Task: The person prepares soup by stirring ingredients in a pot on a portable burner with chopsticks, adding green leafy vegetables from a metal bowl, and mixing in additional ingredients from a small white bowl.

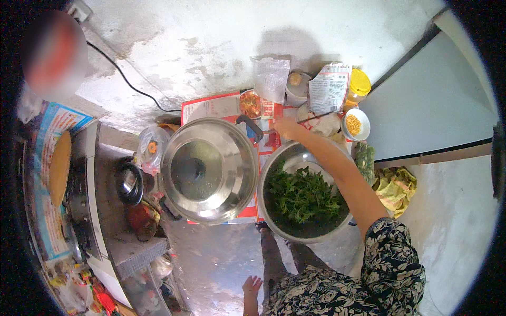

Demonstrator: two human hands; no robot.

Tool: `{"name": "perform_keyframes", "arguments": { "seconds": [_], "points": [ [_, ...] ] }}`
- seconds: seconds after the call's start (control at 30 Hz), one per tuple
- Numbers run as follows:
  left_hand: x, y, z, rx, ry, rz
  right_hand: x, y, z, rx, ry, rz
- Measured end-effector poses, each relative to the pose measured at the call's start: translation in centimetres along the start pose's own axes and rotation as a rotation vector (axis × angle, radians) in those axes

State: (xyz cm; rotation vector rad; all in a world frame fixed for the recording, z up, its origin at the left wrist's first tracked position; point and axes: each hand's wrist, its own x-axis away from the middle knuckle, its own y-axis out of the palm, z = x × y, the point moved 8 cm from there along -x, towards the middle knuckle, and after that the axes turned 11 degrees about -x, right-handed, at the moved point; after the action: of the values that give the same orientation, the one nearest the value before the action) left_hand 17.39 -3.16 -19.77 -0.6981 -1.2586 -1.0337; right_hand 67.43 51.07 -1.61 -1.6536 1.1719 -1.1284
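Note:
My right hand (pixel 285 127) reaches over a wide metal basin (pixel 265 221) and is closed around a thin dark stick (pixel 316 117), which juts out on both sides of the fist; its exact kind is unclear. Leafy greens (pixel 304 195) fill much of the basin. To its left is a large steel pot (pixel 250 193) with a see-through lid (pixel 189 158) and black side handles (pixel 250 128), one close to my right hand. My left hand (pixel 253 286) hangs low over the floor, fingers apart, holding nothing.
Behind the basin stand a plastic bag (pixel 270 79), a printed packet (pixel 330 87), a yellow-lidded jar (pixel 359 85) and a bowl of yellow bits (pixel 354 124). A black cable (pixel 130 85) runs along the wall. Shelves (pixel 142 256) stand left; a yellow sack (pixel 395 189) lies right.

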Motion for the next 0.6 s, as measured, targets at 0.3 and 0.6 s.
{"name": "perform_keyframes", "arguments": {
  "seconds": [0.3, 0.6],
  "points": [
    [-1.2, -3.5, -2.3, -0.070, 0.045, -0.095, -3.0, 3.6, -1.4, 0.146, -0.238, -0.028],
    [1.6, 7.8, 6.6, -0.357, 0.066, -0.097, 0.9, 2.0, 6.2, 0.014, 0.509, 0.078]
  ]
}}
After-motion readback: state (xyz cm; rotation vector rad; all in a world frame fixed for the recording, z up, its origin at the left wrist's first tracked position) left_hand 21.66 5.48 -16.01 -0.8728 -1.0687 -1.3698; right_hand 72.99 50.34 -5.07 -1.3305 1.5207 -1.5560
